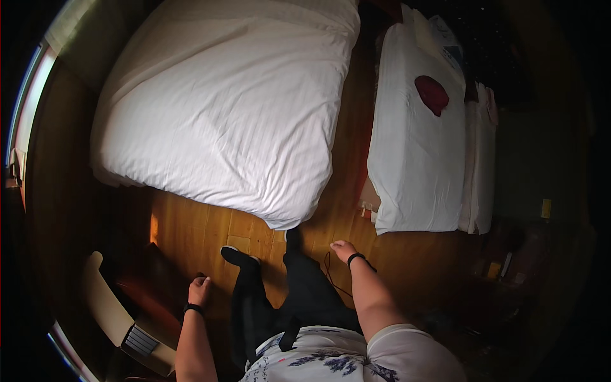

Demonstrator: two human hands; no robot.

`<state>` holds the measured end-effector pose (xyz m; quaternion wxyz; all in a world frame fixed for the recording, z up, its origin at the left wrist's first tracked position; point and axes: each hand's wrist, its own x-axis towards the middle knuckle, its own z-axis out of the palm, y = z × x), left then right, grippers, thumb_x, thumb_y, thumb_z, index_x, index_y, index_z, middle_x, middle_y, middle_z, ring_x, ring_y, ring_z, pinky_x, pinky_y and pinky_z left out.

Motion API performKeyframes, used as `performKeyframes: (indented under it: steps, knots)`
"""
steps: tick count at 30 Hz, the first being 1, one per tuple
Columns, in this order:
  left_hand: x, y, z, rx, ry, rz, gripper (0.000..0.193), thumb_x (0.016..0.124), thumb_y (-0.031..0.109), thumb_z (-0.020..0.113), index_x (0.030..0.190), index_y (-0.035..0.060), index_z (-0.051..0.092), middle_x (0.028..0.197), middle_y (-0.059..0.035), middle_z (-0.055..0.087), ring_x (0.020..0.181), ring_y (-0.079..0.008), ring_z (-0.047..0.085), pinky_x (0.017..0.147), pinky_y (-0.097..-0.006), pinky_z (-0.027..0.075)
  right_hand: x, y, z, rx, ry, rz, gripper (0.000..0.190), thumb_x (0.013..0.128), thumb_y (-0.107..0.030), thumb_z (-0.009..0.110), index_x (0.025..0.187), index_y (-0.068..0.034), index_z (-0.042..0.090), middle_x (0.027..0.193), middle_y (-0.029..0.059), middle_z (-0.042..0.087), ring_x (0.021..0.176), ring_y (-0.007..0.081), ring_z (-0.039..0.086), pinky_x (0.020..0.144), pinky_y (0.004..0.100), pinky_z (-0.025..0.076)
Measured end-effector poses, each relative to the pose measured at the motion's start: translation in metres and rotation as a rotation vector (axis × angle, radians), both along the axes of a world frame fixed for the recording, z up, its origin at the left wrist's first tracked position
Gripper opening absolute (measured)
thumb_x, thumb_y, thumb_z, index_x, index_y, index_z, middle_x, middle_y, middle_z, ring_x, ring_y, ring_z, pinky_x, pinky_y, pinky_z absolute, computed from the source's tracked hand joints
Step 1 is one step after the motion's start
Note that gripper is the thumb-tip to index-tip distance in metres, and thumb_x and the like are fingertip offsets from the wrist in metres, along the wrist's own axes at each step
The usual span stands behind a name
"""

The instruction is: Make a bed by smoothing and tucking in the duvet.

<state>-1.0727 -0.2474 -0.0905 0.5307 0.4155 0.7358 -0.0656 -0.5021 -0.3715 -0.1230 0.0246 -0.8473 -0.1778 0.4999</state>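
My left hand (199, 289) hangs over the floor at the lower left, with its fingers curled. A small dark thing shows at its fingertips; whether I hold it is unclear. My right hand (343, 250) reaches out over the wooden floor (248, 234), its fingers bent together. A thin dark cable (328, 267) loops just below it, and contact with the hand cannot be made out. Ahead of me lies a large bed with a rumpled white cover (229, 119); one of my shoes is at its near corner.
A narrow bed or bench with a white cover (415, 167) stands at the right, bearing a dark red cloth item (432, 94). An open cardboard box (107, 305) with grey contents is at the lower left. Small objects, one yellow (494, 271), lie in the dark right side.
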Motion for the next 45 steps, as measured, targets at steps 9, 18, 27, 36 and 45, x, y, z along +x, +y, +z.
performKeyframes:
  steps: [9,18,27,36,45]
  knots:
    - [0.081,-0.083,0.09,-0.025,0.423,-0.303,0.045,0.082,0.042,0.062,0.088,-0.0017,0.073,0.085,-0.0244,0.07,0.088,-0.0364,0.07,0.079,-0.0414,0.054,0.105,-0.066,0.013,0.23,0.199,0.013,0.05,0.093,-0.037,0.065,0.126,0.0,0.06,0.119,0.0185,0.066,0.112,0.0259,0.064,0.096,0.034,0.049]
    - [0.306,-0.059,0.113,0.169,0.167,-0.784,0.045,0.087,0.043,0.058,0.099,0.0025,0.074,0.095,-0.0198,0.072,0.094,-0.0358,0.069,0.084,-0.0427,0.053,0.315,-0.112,0.059,0.314,0.196,-0.211,0.043,0.09,-0.038,0.066,0.115,-0.003,0.067,0.104,0.0134,0.071,0.098,0.0227,0.067,0.085,0.033,0.052]
    - [0.416,-0.019,0.106,0.014,0.189,-0.323,0.044,0.088,0.042,0.062,0.101,0.0016,0.073,0.099,-0.0215,0.071,0.098,-0.0362,0.068,0.087,-0.043,0.052,0.447,0.06,0.123,0.347,0.464,-0.407,0.037,0.093,-0.031,0.064,0.12,-0.006,0.059,0.098,0.0023,0.064,0.086,0.0125,0.062,0.073,0.0261,0.05]
    - [0.536,0.033,0.046,-0.104,0.079,-0.075,0.049,0.089,0.046,0.059,0.103,0.0003,0.071,0.103,-0.0224,0.07,0.101,-0.0349,0.067,0.088,-0.0428,0.051,0.522,0.275,0.159,0.163,0.406,-0.257,0.046,0.095,-0.032,0.06,0.131,-0.005,0.05,0.12,0.0132,0.061,0.104,0.0257,0.061,0.088,0.0389,0.051]
    - [0.648,0.061,0.04,-0.125,0.023,0.494,0.049,0.089,0.042,0.059,0.111,-0.0014,0.068,0.113,-0.0244,0.067,0.109,-0.0387,0.062,0.095,-0.0447,0.048,0.538,0.499,0.178,0.064,0.259,0.174,0.048,0.097,-0.035,0.058,0.135,-0.009,0.045,0.12,0.0126,0.058,0.105,0.0284,0.06,0.088,0.0433,0.05]
